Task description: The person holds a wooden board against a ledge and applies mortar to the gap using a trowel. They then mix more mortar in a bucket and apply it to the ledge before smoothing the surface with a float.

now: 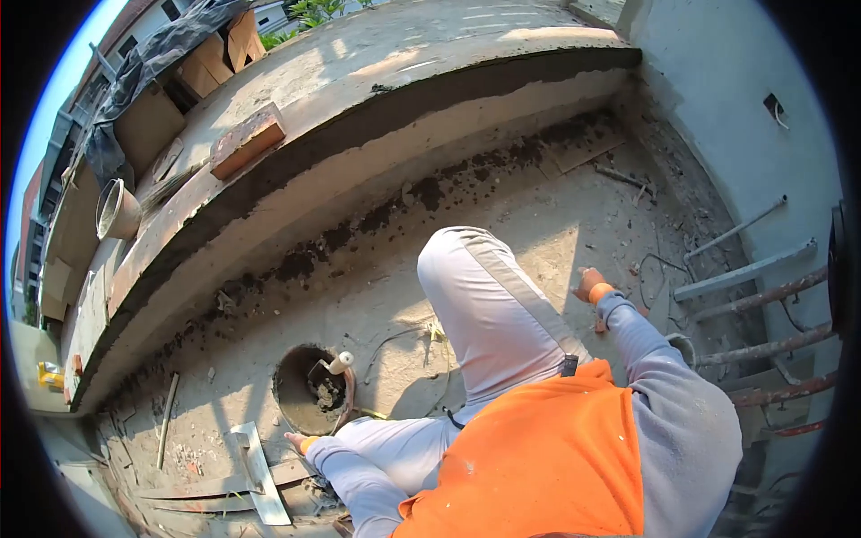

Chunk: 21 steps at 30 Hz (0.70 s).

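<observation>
My left hand (302, 442) is low beside the near rim of a round bucket (289, 387). Its visible fingers point outward with no object in them; I cannot tell whether they touch the rim. Inside the bucket lies grey mortar (330, 394), with a white-handled trowel (339, 363) leaning in it. Left of that hand, a long flat plastering float (265, 484) rests on the ground. Out to the right, beyond my raised knee, my right hand (590, 285) hangs over the dusty floor. Its fingers look apart and I see nothing in them.
A curved, partly wet-plastered low wall (359, 134) arcs across the front, bearing a brick block (247, 142) and a white bucket (118, 211). Metal bars (762, 300) jut from the right wall. Wooden strips (215, 490) and a thin stick (168, 420) lie at left.
</observation>
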Tool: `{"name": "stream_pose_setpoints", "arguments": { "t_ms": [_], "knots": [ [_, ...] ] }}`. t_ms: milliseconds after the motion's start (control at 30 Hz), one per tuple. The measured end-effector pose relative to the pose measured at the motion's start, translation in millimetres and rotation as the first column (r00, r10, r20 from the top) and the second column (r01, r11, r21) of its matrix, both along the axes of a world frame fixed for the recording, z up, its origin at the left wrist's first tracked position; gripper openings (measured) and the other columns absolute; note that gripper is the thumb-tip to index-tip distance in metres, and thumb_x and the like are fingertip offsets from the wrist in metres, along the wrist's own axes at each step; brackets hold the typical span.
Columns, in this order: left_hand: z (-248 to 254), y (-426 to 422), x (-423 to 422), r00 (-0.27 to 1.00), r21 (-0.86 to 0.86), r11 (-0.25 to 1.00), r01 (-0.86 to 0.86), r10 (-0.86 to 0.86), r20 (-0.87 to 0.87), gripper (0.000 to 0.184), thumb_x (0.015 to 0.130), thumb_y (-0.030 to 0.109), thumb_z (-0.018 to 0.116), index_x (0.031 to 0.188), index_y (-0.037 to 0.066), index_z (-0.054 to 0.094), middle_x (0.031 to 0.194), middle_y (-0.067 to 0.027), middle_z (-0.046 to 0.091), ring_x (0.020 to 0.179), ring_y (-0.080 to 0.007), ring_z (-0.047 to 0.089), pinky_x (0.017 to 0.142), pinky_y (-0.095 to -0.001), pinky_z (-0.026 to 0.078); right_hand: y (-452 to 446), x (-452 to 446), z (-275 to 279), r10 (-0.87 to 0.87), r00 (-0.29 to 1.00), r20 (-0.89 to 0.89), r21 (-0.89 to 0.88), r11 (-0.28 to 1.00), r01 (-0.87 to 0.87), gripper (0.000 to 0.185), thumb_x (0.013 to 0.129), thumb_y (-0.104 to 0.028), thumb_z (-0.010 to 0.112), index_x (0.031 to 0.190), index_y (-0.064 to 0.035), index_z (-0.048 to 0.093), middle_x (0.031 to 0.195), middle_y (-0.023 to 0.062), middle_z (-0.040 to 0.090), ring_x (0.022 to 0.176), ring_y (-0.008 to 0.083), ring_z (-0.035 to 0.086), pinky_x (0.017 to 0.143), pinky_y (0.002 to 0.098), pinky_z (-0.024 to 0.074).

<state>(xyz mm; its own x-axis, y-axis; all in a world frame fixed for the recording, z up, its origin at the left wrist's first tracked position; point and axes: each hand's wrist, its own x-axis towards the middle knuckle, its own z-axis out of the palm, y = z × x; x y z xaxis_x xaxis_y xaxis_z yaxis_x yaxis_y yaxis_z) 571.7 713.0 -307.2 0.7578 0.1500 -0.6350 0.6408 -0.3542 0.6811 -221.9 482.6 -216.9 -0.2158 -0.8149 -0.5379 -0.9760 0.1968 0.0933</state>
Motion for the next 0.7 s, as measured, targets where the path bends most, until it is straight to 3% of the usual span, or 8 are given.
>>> {"name": "stream_pose_setpoints", "arguments": {
  "t_ms": [67,133,233,267,300,333,467,700],
  "knots": [
    [15.5,-3.1,-15.3,0.994,0.069,0.997,0.045,-0.052,0.095,0.085,0.089,0.065,0.036,0.134,-0.007,0.041,0.138,-0.0199,0.044,0.125,-0.0324,0.046,0.105,-0.0381,0.033,-28.5,32.1,26.8,-0.11,0.982,0.15,-0.116,0.985,0.128,0.061,0.08,-0.037,0.067,0.13,-0.0078,0.049,0.129,0.0173,0.051,0.12,0.0335,0.048,0.099,0.0424,0.0417],
    [40.8,-12.8,-32.3,0.991,0.123,0.992,0.036,-0.051,0.122,0.085,0.088,0.063,0.042,0.132,-0.01,0.042,0.137,-0.0223,0.045,0.125,-0.0338,0.046,0.103,-0.0392,0.036,-80.4,84.1,82.0,0.071,0.984,0.164,-0.367,0.93,-0.006,0.063,0.078,-0.039,0.069,0.129,-0.0082,0.049,0.123,0.0142,0.053,0.116,0.0323,0.049,0.097,0.0432,0.0417],
    [44.5,-16.2,-24.9,0.992,0.201,0.977,-0.069,0.047,0.113,0.087,0.085,0.064,0.048,0.129,-0.01,0.043,0.135,-0.0261,0.045,0.123,-0.0374,0.046,0.101,-0.0431,0.038,-171.1,149.5,154.9,0.471,0.872,0.133,-0.776,0.597,-0.204,0.062,0.076,-0.038,0.07,0.127,-0.0087,0.051,0.118,0.0117,0.054,0.113,0.0294,0.05,0.093,0.0406,0.0408],
    [48.5,-22.5,-26.6,0.942,0.327,0.909,-0.257,0.16,0.295,0.084,0.083,0.064,0.051,0.126,-0.008,0.046,0.129,-0.0277,0.047,0.12,-0.0391,0.047,0.099,-0.0456,0.038,-200.5,171.0,179.8,0.575,0.815,0.074,-0.86,0.451,-0.24,0.061,0.076,-0.037,0.07,0.127,-0.0089,0.051,0.119,0.0113,0.054,0.112,0.0288,0.05,0.093,0.0398,0.0404],
    [55.5,-27.7,-31.0,0.847,0.412,0.791,-0.452,0.237,0.475,0.082,0.08,0.064,0.054,0.122,-0.007,0.048,0.124,-0.0292,0.048,0.117,-0.0408,0.047,0.096,-0.0482,0.038,-228.3,192.8,204.0,0.652,0.757,0.034,-0.894,0.358,-0.269,0.059,0.078,-0.037,0.069,0.126,-0.0082,0.052,0.119,0.0116,0.055,0.112,0.0287,0.051,0.093,0.0403,0.0404],
    [60.5,-26.2,-36.9,0.756,0.303,0.839,-0.451,0.179,0.629,0.077,0.078,0.064,0.058,0.117,-0.003,0.05,0.117,-0.0273,0.046,0.111,-0.0402,0.046,0.092,-0.0505,0.038,-256.8,215.0,222.8,0.726,0.688,-0.011,-0.922,0.259,-0.287,0.057,0.08,-0.038,0.067,0.125,-0.0075,0.053,0.119,0.012,0.055,0.112,0.0285,0.051,0.093,0.0407,0.0403],
    [124.4,-58.3,-67.0,0.519,0.057,0.866,-0.497,0.244,0.819,0.069,0.083,0.056,0.059,0.116,-0.004,0.049,0.119,-0.024,0.038,0.108,-0.0355,0.045,0.09,-0.0473,0.04,-360.3,304.9,272.5,0.891,0.433,-0.138,-0.923,0.043,-0.382,0.045,0.088,-0.04,0.057,0.123,-0.011,0.056,0.12,0.0109,0.057,0.11,0.0295,0.052,0.093,0.0408,0.0393],
    [237.2,-80.3,-171.9,0.34,-0.266,0.931,-0.251,0.342,0.876,0.056,0.092,0.036,0.057,0.125,-0.005,0.037,0.118,-0.0165,0.046,0.099,-0.0202,0.052,0.088,-0.0314,0.042,-467.6,422.2,239.9,0.957,0.282,-0.073,-0.736,0.139,-0.663,0.047,0.091,-0.038,0.049,0.133,-0.0163,0.048,0.131,0.0105,0.048,0.122,0.0306,0.044,0.1,0.0429,0.0329]
  ]
}}
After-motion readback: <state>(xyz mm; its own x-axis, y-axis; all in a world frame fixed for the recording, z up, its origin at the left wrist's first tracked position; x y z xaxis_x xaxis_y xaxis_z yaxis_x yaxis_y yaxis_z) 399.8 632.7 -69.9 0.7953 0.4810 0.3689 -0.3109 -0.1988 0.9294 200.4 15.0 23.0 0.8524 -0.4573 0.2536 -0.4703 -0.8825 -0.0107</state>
